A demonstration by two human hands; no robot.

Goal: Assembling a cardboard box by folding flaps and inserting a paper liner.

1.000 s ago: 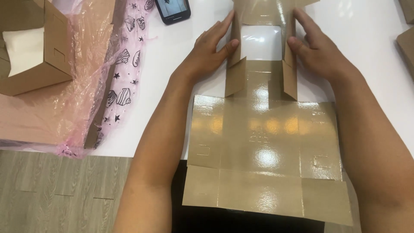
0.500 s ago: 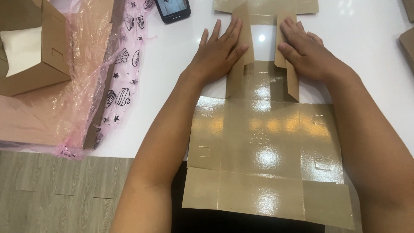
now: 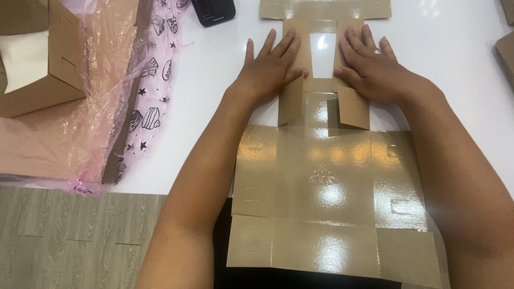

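1. Glossy brown cardboard box blank (image 3: 326, 198), unfolded and flat on the white table (image 3: 455, 64), reaching from under both hands back over the near table edge.
2. Left hand (image 3: 270, 67): spread open, palm down, fingers straight, pressing the left narrow flap (image 3: 293, 101) flat; gripping nothing.
3. Right hand (image 3: 375, 69): likewise open and flat, palm down on the right narrow flap (image 3: 353, 107), a ring on one finger; gripping nothing.
4. Between the two hands: a rectangular window cut-out (image 3: 324, 53) showing the white table.
5. Just beyond the left fingertips: a black phone (image 3: 213, 10).
6. Well to the left of the left hand: pink printed plastic wrap (image 3: 144, 101) and an assembled brown cardboard box (image 3: 43, 64).
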